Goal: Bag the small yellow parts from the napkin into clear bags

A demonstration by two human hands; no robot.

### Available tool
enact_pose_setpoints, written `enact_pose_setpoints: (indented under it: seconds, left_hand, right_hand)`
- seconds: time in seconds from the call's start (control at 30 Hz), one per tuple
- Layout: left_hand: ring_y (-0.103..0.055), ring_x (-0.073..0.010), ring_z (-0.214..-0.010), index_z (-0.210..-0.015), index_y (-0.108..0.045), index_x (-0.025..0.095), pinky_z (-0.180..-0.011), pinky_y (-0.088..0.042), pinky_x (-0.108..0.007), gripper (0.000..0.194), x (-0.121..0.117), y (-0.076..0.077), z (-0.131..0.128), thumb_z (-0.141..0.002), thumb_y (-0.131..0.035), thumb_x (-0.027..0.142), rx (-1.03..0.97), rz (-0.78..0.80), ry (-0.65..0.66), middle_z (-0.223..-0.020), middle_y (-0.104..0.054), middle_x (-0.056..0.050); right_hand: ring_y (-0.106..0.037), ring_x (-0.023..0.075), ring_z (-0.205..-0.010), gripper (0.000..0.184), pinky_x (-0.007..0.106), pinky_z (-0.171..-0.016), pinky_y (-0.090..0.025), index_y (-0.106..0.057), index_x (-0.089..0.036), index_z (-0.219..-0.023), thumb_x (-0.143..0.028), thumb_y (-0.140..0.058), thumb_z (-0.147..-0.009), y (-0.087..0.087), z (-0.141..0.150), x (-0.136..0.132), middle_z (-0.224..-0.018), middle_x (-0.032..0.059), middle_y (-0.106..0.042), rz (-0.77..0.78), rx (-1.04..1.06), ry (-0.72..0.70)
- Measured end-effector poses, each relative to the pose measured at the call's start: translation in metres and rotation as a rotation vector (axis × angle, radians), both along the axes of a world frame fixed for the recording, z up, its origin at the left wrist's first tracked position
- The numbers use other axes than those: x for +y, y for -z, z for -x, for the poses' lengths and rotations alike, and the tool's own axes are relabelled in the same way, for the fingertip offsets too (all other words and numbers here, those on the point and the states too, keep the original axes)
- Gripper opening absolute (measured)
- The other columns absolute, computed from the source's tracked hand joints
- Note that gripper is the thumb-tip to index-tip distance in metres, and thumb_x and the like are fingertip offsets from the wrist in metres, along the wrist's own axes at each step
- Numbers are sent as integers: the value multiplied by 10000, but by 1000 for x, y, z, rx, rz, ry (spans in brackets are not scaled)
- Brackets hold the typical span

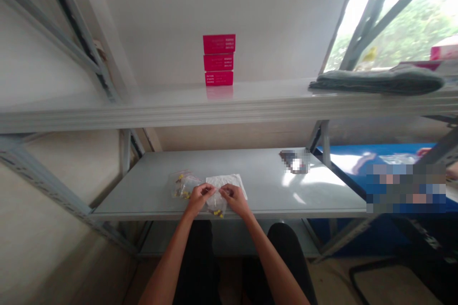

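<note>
Between my two hands hangs a small clear plastic bag (pixel 216 203), with small yellow and dark pieces at its bottom. My left hand (pixel 202 195) pinches the bag's top edge on one side. Pinching the same edge on the other side is my right hand (pixel 233 196). Behind the hands a white sheet (pixel 229 181), perhaps cloth or paper, lies on the shelf, partly covered by them. To the left, more clear bags (pixel 184 184) with yellow and brown pieces lie close by. The exact kind of the pieces is too small to make out.
A grey metal shelf (pixel 143 193) serves as the work surface. Above it runs an upper shelf (pixel 161 109), bearing stacked pink boxes (pixel 219 63) and a folded dark cloth (pixel 375 81). A blurred-out object (pixel 295 161) lies at the right. Beyond is a blue table (pixel 343 157).
</note>
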State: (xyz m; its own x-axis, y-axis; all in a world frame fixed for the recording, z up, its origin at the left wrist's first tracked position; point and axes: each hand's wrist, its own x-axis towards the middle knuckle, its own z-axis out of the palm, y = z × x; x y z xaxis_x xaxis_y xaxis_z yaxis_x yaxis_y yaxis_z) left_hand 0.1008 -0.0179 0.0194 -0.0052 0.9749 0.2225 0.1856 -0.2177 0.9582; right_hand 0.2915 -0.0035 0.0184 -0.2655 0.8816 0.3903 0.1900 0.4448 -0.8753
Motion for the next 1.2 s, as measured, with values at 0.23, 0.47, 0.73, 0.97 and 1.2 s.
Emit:
enact_pose_setpoints:
  seconds: [0.23, 0.47, 0.73, 0.97, 1.2]
  left_hand:
    - [-634, -186, -759, -892, -765, 146, -709, -466, -274, 370, -1, -3, -2, -806, -744, 505, 27, 7, 59, -850, -739, -68]
    - [-602, -181, -747, -747, -735, 159, -720, -438, -273, 296, -6, -12, -2, -814, -730, 447, 73, -12, 118, -752, -695, -37]
    - [-598, -182, -750, -787, -705, 166, -728, -452, -276, 315, -5, -9, -4, -768, -738, 479, -58, 22, -6, -776, -682, -35]
    - [-601, -178, -741, -832, -715, 158, -703, -450, -267, 373, -5, -9, -5, -736, -780, 513, -60, 44, 28, -802, -694, -47]
    - [-605, -181, -749, -793, -744, 154, -711, -437, -273, 309, -6, -12, -1, -792, -748, 463, 22, 8, 102, -778, -701, -44]
  right_hand:
    - [-549, 157, -657, 277, 265, -609, -384, -736, -177, -863, -418, -612, -919, -1, -3, 1, -775, 47, -706, -19, -18, -35]
    - [-566, 155, -688, 229, 255, -634, -387, -725, -181, -810, -343, -601, -914, -5, -3, -2, -754, 28, -692, -33, -26, -90]
    - [-495, 132, -604, 312, 254, -583, -345, -714, -175, -809, -458, -631, -910, -2, -1, -2, -683, 10, -638, 21, 5, -2]
    - [-482, 129, -593, 367, 250, -571, -338, -699, -179, -772, -519, -647, -901, 2, -4, 0, -655, 5, -609, 53, 68, -50]
    - [-495, 135, -622, 312, 249, -593, -352, -698, -187, -780, -455, -619, -919, -1, -5, -2, -682, 7, -624, 20, 30, -103]
